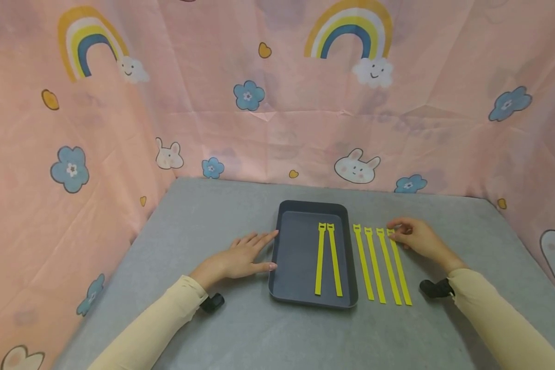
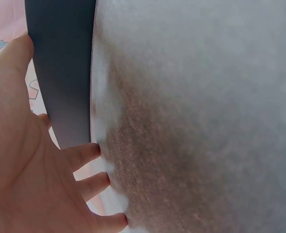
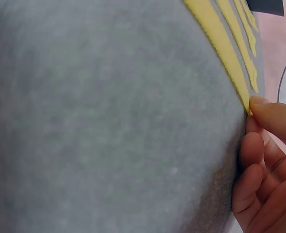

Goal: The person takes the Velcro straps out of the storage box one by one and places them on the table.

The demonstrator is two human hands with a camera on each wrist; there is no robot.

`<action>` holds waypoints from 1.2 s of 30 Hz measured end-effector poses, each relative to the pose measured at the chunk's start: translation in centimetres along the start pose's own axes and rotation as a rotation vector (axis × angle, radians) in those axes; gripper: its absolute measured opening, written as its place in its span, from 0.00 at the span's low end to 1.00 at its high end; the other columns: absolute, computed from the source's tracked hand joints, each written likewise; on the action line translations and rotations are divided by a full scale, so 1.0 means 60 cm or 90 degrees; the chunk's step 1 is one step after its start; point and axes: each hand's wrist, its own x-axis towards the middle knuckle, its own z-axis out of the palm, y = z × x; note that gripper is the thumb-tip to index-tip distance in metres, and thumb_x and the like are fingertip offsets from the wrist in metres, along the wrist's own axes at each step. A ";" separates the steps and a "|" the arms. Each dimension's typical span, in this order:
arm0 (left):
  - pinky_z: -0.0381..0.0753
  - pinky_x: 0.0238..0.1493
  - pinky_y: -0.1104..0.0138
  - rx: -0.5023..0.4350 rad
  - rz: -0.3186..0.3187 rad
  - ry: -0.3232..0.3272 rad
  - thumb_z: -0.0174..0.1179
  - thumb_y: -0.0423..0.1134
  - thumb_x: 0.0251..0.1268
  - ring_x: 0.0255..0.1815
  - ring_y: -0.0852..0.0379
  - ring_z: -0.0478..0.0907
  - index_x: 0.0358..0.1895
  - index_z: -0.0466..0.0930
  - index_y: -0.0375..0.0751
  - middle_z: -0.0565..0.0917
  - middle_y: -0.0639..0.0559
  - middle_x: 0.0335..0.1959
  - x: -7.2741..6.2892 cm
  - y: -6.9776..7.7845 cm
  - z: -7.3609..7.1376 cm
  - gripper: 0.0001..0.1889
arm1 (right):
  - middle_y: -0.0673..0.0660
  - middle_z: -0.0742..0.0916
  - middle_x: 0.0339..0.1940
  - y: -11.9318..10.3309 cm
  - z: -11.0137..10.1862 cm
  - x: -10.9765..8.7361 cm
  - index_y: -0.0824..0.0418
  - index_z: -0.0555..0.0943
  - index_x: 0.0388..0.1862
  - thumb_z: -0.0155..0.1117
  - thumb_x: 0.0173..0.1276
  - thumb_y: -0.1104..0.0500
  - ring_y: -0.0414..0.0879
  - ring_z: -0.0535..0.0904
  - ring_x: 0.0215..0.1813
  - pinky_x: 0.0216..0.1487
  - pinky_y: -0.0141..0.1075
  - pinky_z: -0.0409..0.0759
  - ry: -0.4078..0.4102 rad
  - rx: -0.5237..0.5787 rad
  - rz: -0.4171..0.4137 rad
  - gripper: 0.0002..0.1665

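Note:
My left hand (image 1: 241,259) lies spread at the left side of a dark grey tray (image 1: 293,295), its thumb and index finger touching the wall. In the left wrist view the fingers (image 2: 92,184) are straight and apart beside the tray wall (image 2: 60,73). Inside the tray are two yellow hook-and-loop cable ties (image 1: 320,262), nearly parallel. Several more yellow cable ties (image 1: 369,267) lie in a row right of the tray. My right hand (image 1: 418,237) pinches the slotted head of the rightmost cable tie (image 1: 401,272) between thumb and fingers; the strap (image 3: 223,48) still lies along the table.
A grey table (image 1: 213,216) carries everything. Pink printed cloth (image 1: 277,128) hangs behind and along both sides. Black wrist cameras (image 1: 211,303) sit under both wrists, the right one close to the row of ties.

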 end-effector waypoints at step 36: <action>0.45 0.77 0.36 0.007 0.007 0.007 0.45 0.71 0.68 0.83 0.40 0.46 0.80 0.34 0.68 0.50 0.53 0.83 0.002 -0.002 0.002 0.44 | 0.66 0.86 0.42 -0.204 0.043 0.033 0.63 0.76 0.63 0.62 0.72 0.57 0.59 0.82 0.32 0.33 0.43 0.82 0.029 0.088 -0.094 0.23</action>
